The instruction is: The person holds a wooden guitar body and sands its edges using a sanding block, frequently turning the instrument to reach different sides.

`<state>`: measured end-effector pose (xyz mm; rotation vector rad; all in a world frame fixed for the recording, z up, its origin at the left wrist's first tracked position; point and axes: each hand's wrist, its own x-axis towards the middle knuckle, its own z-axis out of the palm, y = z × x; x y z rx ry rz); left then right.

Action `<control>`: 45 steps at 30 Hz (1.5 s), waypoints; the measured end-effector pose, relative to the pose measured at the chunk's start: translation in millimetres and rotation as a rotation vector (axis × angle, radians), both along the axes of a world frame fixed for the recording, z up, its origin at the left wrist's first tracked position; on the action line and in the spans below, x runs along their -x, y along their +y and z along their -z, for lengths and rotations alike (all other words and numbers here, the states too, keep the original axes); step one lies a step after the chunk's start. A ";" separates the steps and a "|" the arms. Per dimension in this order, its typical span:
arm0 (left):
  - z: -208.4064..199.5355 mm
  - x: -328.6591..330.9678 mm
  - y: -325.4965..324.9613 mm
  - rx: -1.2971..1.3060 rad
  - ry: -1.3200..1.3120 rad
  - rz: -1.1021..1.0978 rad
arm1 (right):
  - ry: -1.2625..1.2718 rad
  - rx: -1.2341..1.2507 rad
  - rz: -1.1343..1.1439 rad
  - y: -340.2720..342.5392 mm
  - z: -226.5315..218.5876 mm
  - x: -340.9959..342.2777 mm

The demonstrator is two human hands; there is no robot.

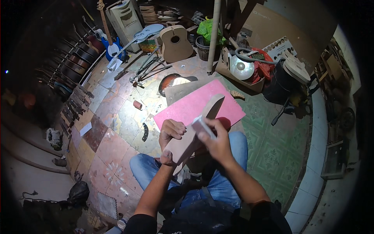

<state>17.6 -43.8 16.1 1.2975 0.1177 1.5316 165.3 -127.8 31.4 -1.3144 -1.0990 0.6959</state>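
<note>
Over my lap I hold a thick, bare wooden piece (185, 146) tilted on edge, with a rounded far end; it looks like an unfinished guitar body. My left hand (170, 134) is wrapped round its left side, fingers curled over the top and thumb low near its near end. My right hand (218, 141) grips a pale, flat rectangular block (202, 126), like a sanding block, pressed against the wood's upper face. Beneath the far end lies a pink board (185, 105) on the floor.
Beyond the board are a sunburst guitar body (170, 82), a folded metal stand (146, 70) and an acoustic guitar body (176, 43). A pole (214, 37) rises near a cluttered cardboard box (243, 82). Several guitars (76, 62) line the left. A small brown cylinder (137, 105) sits on the tiles.
</note>
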 end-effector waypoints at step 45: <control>1.4 -2.3 13.2 0.053 -0.048 0.026 | 0.021 -0.074 0.090 -1.5 -3.2 21.4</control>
